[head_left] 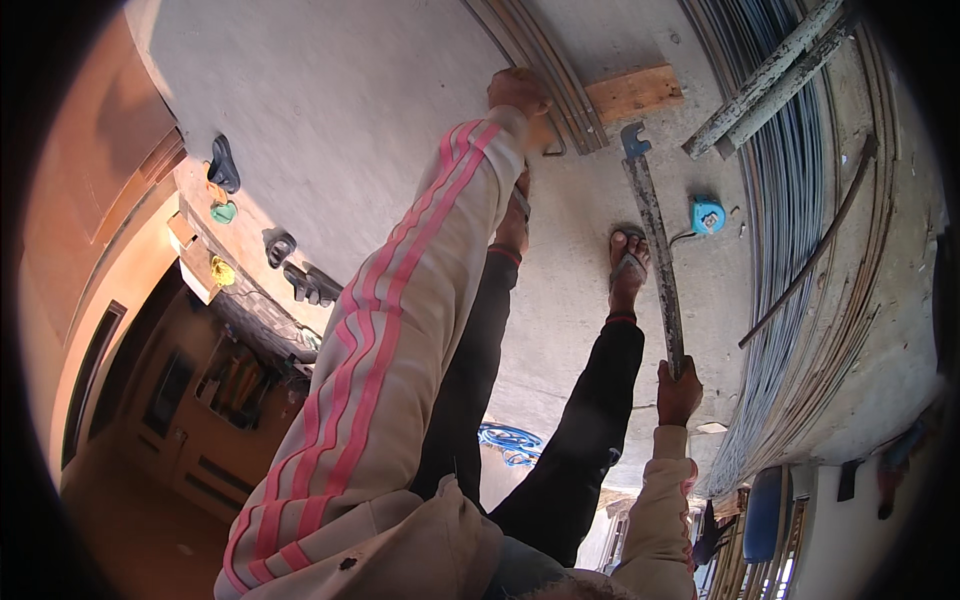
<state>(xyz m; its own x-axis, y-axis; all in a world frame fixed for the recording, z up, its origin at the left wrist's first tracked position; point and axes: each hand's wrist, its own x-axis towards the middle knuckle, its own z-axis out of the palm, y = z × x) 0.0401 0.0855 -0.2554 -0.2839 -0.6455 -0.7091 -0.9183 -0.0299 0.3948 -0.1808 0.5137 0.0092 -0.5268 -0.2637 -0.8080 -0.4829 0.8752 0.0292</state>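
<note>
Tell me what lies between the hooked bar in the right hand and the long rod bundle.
In the head view, a blue tape measure sits on the floor between the hooked bar and the rod bundle.

The concrete floor [330, 130] is evenly lit in soft, pale light, while the house interior [200, 390] at lower left is sunk in brown dimness. Soft shading is laid along the folds of the pink-striped sleeve [370, 290]. The background at the lower edge is washed out by glare. Beside the left hand [520, 92], a small patch is blurred by haze. Edges are bowed by the fisheye lens, and the corners are blackened.
</note>
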